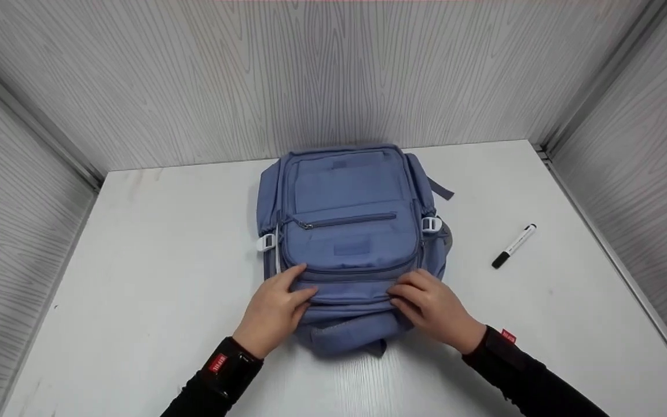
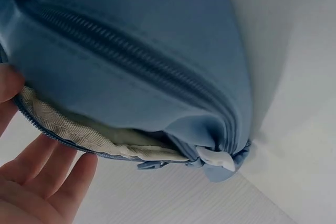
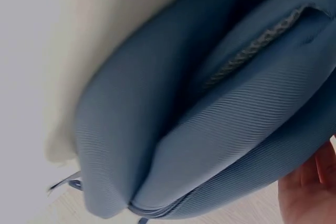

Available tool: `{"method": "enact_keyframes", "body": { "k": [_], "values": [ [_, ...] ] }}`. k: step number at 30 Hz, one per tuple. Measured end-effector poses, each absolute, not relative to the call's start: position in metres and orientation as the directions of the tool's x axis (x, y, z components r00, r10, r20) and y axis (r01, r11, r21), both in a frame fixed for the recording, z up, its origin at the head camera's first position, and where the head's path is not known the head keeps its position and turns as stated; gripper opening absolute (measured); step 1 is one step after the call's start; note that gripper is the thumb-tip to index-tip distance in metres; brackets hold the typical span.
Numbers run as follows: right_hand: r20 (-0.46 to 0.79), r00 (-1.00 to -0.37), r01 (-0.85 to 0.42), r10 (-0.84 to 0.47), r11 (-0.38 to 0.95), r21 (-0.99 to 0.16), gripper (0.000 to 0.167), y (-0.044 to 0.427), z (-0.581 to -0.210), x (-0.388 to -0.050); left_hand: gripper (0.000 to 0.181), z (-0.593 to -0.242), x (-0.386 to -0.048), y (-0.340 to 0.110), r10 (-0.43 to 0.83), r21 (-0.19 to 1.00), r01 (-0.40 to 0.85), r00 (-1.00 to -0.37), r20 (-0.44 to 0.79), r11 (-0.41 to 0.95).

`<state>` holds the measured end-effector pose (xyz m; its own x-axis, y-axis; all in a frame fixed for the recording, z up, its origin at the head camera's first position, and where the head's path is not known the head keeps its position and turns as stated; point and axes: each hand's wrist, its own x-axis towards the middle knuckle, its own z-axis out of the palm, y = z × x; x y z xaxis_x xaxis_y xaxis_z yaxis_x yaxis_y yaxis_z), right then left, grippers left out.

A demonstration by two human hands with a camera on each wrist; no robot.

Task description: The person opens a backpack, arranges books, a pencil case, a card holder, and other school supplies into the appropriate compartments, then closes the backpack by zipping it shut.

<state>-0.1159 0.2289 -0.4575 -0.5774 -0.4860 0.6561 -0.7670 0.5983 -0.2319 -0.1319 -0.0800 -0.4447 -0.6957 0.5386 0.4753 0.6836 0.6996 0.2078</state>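
Note:
A blue backpack [image 1: 351, 185] lies on the table with its zipped front facing up. At its lower left edge my left hand [image 1: 272, 310] pinches the fabric between thumb and fingers. In the left wrist view, an unzipped compartment edge with beige lining [image 2: 79, 132] shows beside those fingers. My right hand [image 1: 435, 307] grips the lower right edge with curled fingers. From the right wrist, ribbed padded straps [image 3: 231, 124] fill most of the view, and only part of that hand shows at the right border.
On the white table [image 1: 165, 260], a black-capped white marker [image 1: 514, 246] lies right of the backpack. Pale wood-grain panels [image 1: 333, 75] stand at the back and both sides. A loose strap end [image 1: 441, 189] sticks out from the bag's upper right.

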Motion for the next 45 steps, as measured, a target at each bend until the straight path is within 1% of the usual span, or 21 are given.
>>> {"method": "enact_keyframes", "body": {
  "k": [2,3,6,8,10,11,13,16,19,21,25,28,33,36,40,45],
  "values": [
    [0.682,-0.580,-0.760,-0.446,0.597,-0.256,0.024,0.235,-0.459,-0.119,0.024,-0.448,-0.131,-0.080,0.539,0.187,0.683,-0.689,0.483,0.706],
    [0.692,-0.595,-0.740,-0.409,0.615,-0.273,0.024,0.238,-0.458,-0.122,0.025,-0.449,-0.131,-0.079,0.538,0.182,0.681,-0.689,0.485,0.709],
    [0.681,-0.689,-0.601,-0.251,0.722,-0.342,0.022,0.251,-0.455,-0.136,0.026,-0.450,-0.130,-0.079,0.534,0.183,0.674,-0.697,0.479,0.716],
    [0.619,-0.768,-0.470,-0.163,0.800,-0.373,0.023,0.260,-0.452,-0.149,0.027,-0.451,-0.129,-0.080,0.534,0.186,0.671,-0.702,0.471,0.718],
    [0.526,-0.841,-0.357,-0.124,0.859,-0.368,0.023,0.268,-0.449,-0.159,0.028,-0.453,-0.127,-0.080,0.535,0.190,0.668,-0.708,0.462,0.720],
    [0.481,-0.868,-0.322,-0.124,0.878,-0.355,0.023,0.271,-0.448,-0.163,0.028,-0.453,-0.126,-0.080,0.535,0.193,0.667,-0.710,0.458,0.720],
    [0.411,-0.901,-0.288,-0.139,0.900,-0.327,0.021,0.275,-0.446,-0.169,0.029,-0.455,-0.123,-0.081,0.538,0.203,0.667,-0.714,0.448,0.717],
    [0.385,-0.910,-0.285,-0.155,0.907,-0.310,0.015,0.276,-0.445,-0.172,0.037,-0.456,-0.120,-0.082,0.543,0.226,0.664,-0.726,0.423,0.713],
    [0.404,-0.902,-0.292,-0.152,0.904,-0.311,0.009,0.275,-0.445,-0.172,0.049,-0.458,-0.117,-0.082,0.550,0.230,0.662,-0.733,0.401,0.714],
    [0.410,-0.900,-0.289,-0.148,0.908,-0.305,0.009,0.274,-0.446,-0.171,0.052,-0.459,-0.116,-0.082,0.549,0.219,0.660,-0.732,0.403,0.719],
    [0.427,-0.893,-0.284,-0.141,0.913,-0.293,0.012,0.274,-0.447,-0.167,0.047,-0.462,-0.115,-0.079,0.538,0.177,0.657,-0.719,0.441,0.733],
    [0.464,-0.875,-0.300,-0.137,0.906,-0.299,0.015,0.274,-0.447,-0.161,0.044,-0.464,-0.114,-0.076,0.526,0.158,0.649,-0.716,0.460,0.745],
    [0.461,-0.878,-0.304,-0.131,0.897,-0.322,0.017,0.270,-0.442,-0.141,0.044,-0.465,-0.114,-0.074,0.514,0.170,0.640,-0.724,0.460,0.749],
    [0.423,-0.898,-0.285,-0.123,0.894,-0.346,0.019,0.263,-0.439,-0.125,0.044,-0.466,-0.113,-0.074,0.508,0.188,0.639,-0.728,0.460,0.746],
    [0.401,-0.908,-0.286,-0.119,0.877,-0.387,0.021,0.251,-0.438,-0.105,0.043,-0.467,-0.112,-0.074,0.498,0.202,0.639,-0.727,0.472,0.742],
    [0.430,-0.893,-0.323,-0.132,0.853,-0.409,0.021,0.234,-0.436,-0.089,0.041,-0.469,-0.113,-0.072,0.483,0.216,0.637,-0.727,0.488,0.740]
  ]
}}
